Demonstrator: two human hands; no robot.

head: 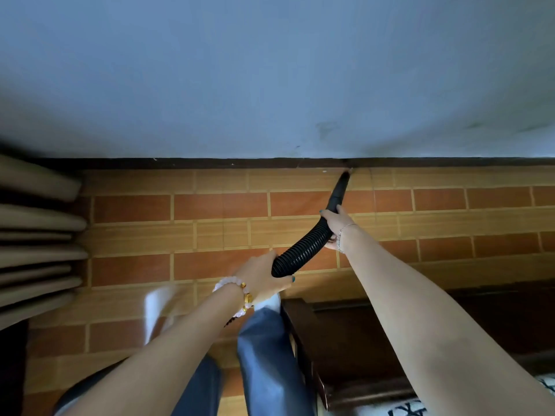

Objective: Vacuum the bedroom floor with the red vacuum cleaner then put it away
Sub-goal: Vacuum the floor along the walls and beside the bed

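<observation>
A black ribbed vacuum hose (303, 250) curves up into a smooth black crevice nozzle (339, 190). The nozzle tip touches the floor where the brick-pattern flooring (210, 205) meets the dark skirting board (180, 163). My right hand (335, 226) grips the hose just below the nozzle. My left hand (264, 276) holds the hose lower down, near my knees. The red vacuum body is out of view.
A blue-grey wall (270, 70) fills the upper half. Beige curtain folds (36, 235) hang at the left. A dark wooden bed frame (360, 340) stands at the lower right, close to my legs in blue trousers (264, 355). White slippers (159, 307) are on my feet.
</observation>
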